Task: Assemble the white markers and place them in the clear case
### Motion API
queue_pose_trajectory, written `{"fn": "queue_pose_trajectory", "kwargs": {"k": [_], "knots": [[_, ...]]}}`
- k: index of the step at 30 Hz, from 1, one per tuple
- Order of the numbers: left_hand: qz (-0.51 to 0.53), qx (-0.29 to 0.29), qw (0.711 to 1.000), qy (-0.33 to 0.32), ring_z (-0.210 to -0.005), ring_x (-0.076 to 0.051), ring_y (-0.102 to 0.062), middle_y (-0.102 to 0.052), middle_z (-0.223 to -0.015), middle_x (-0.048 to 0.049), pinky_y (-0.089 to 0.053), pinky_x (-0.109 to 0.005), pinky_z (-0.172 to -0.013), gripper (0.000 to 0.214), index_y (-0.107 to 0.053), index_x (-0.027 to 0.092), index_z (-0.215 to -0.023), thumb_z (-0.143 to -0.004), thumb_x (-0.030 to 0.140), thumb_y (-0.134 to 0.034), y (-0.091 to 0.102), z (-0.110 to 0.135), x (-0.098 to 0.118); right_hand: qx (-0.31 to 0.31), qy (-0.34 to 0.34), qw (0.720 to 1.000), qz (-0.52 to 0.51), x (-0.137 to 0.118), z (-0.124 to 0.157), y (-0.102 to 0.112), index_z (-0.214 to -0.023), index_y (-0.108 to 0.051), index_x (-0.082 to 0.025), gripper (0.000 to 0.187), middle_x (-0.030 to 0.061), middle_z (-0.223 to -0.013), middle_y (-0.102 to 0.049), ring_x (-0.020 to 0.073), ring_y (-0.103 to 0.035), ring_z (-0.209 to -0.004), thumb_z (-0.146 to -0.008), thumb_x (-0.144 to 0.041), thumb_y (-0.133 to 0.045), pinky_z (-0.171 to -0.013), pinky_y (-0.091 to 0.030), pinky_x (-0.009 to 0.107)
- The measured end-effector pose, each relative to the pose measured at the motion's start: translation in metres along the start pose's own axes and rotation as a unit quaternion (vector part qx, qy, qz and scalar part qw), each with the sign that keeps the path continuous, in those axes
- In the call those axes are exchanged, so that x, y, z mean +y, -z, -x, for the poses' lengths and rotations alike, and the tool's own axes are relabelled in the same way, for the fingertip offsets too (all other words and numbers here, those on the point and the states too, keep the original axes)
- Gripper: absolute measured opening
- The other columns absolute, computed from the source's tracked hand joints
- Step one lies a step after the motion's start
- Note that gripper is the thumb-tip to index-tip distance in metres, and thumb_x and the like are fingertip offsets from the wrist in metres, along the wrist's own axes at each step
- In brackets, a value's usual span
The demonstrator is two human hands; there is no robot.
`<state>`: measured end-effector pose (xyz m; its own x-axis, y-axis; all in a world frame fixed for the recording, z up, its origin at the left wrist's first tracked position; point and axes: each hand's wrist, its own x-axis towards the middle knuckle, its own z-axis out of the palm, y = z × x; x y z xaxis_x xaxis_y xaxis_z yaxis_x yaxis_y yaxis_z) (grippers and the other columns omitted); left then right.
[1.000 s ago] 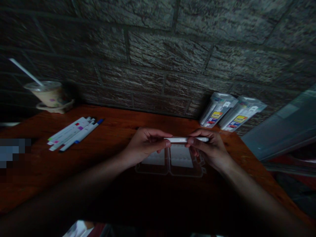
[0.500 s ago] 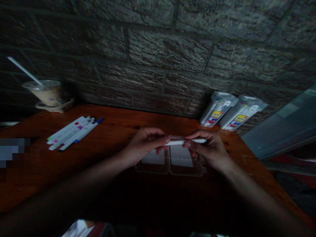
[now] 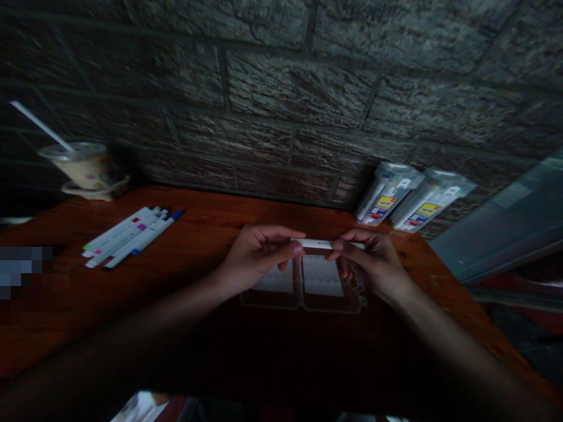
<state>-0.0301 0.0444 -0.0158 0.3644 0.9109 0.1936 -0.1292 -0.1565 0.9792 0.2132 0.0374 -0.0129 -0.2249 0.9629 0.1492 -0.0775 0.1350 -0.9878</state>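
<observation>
A white marker (image 3: 317,243) is held level between my two hands, above the table. My left hand (image 3: 259,255) pinches its left end between thumb and fingers. Around its right end the fingers of my right hand (image 3: 369,255) are closed, covering part of it. Beneath the hands lies an open clear plastic case (image 3: 303,308) with white inserts in both halves; my fingers hide its far part. Off to the left, several white markers (image 3: 132,237) with coloured marks lie in a loose bundle on the table.
Two clear plastic cases with labels (image 3: 382,202) stand by the stone wall (image 3: 264,129) at the back right of the wooden table (image 3: 197,205). A cup with a straw (image 3: 85,167) sits in a holder at the far left. The scene is dim.
The marker has been raised slightly and turned, so small dark print now shows on its side. Both hands keep nearly the same place.
</observation>
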Motion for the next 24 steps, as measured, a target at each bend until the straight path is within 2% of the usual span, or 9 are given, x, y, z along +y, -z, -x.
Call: {"fn": "queue_pose_trajectory", "kwargs": {"k": [5,10,14,20,24], "knots": [[-0.003,-0.003,1.000,-0.006,-0.056,-0.011,-0.062,-0.083,-0.090,-0.0117,-0.051,-0.025,-0.056,0.031,-0.080,0.014,-0.116,-0.087,0.025,-0.078,0.0012,0.0000,-0.0008,0.002,-0.010,1.000,-0.012,-0.0030,-0.0004,-0.0012,-0.073,-0.077,-0.019,0.023,0.0025,-0.066,-0.077,0.0091,-0.060,-0.041,-0.082,-0.037,-0.087,-0.040,-0.050,0.020],[-0.011,-0.003,1.000,-0.018,-0.055,-0.011,-0.062,-0.083,-0.089,-0.0113,-0.052,-0.025,-0.056,0.030,-0.080,0.014,-0.114,-0.087,0.026,-0.078,0.0011,0.0006,0.0002,0.004,-0.016,1.000,-0.017,-0.0042,0.0000,-0.0013,-0.073,-0.076,-0.019,0.023,0.0031,-0.068,-0.078,0.0093,-0.061,-0.041,-0.080,-0.037,-0.089,-0.039,-0.050,0.020],[-0.024,0.004,0.999,-0.022,-0.054,-0.010,-0.062,-0.082,-0.085,-0.0091,-0.051,-0.023,-0.053,0.028,-0.081,0.014,-0.109,-0.084,0.026,-0.081,0.0001,0.0006,-0.0005,-0.003,-0.018,1.000,0.000,-0.0024,0.0009,-0.0004,-0.075,-0.077,-0.018,0.023,0.0034,-0.069,-0.078,0.0094,-0.061,-0.041,-0.082,-0.038,-0.087,-0.038,-0.048,0.019],[-0.050,0.015,0.998,-0.042,-0.050,-0.008,-0.059,-0.075,-0.069,-0.0019,-0.045,-0.018,-0.048,0.017,-0.079,0.013,-0.095,-0.080,0.022,-0.083,-0.0013,0.0005,0.0005,-0.027,-0.003,0.999,0.020,-0.0047,0.0021,-0.0033,-0.078,-0.078,-0.018,0.019,0.0021,-0.067,-0.077,0.0083,-0.061,-0.042,-0.081,-0.034,-0.088,-0.041,-0.050,0.018],[-0.062,0.020,0.997,-0.041,-0.050,-0.007,-0.058,-0.074,-0.069,-0.0014,-0.043,-0.017,-0.047,0.016,-0.076,0.013,-0.088,-0.078,0.023,-0.085,-0.0017,0.0009,0.0009,-0.027,0.007,0.999,0.030,-0.0069,0.0032,-0.0053,-0.080,-0.080,-0.019,0.015,-0.0006,-0.060,-0.073,0.0079,-0.059,-0.042,-0.079,-0.031,-0.089,-0.042,-0.049,0.018]]}}
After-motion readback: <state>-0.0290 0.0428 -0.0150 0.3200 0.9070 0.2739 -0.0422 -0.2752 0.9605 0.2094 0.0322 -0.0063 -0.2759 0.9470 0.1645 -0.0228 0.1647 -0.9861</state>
